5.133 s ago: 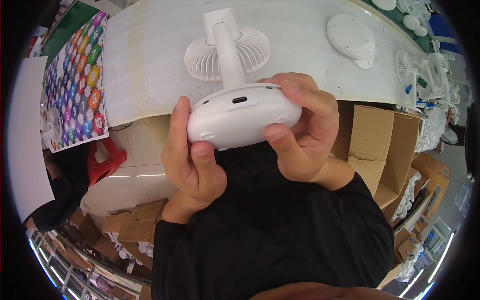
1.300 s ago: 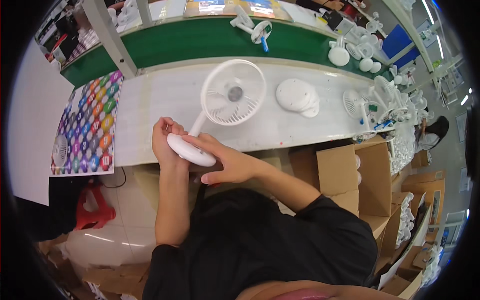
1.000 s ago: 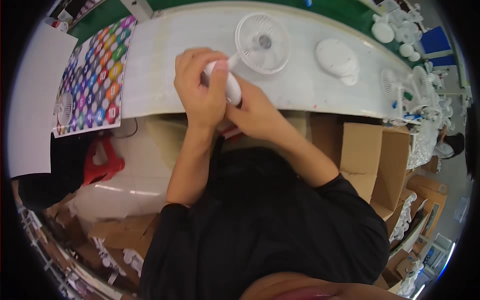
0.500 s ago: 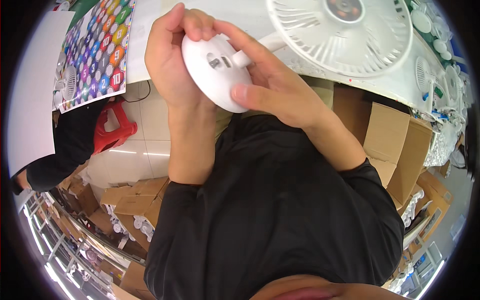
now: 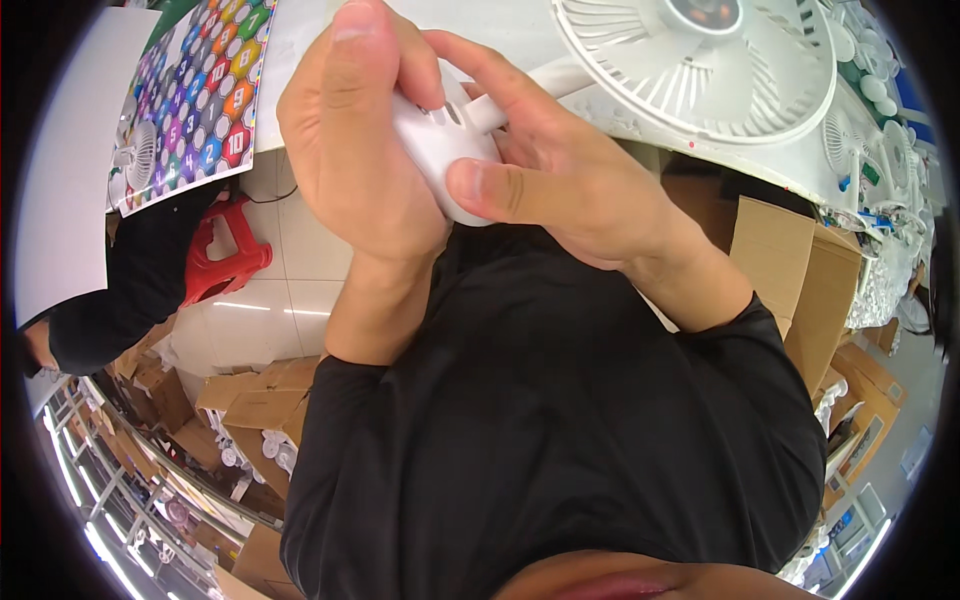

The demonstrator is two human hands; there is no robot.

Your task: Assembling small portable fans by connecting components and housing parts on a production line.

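Note:
A white desk fan is held tilted in front of me, its rounded base between my hands and its round slatted head over the table to the right. My left hand is closed round the left side of the base. One of its fingertips touches the base near the small openings by the stem, partly hiding them. My right hand grips the other side, its thumb pressed on the base's near part and its fingers round the stem.
The white table bears a colourful numbered sheet at the left. White fan parts crowd the right. Open cardboard boxes stand right of me. At the left are a red stool and another person's dark sleeve.
My left hand has turned and come further over the base, now covering much of its openings. The fan head has shifted slightly up and to the right.

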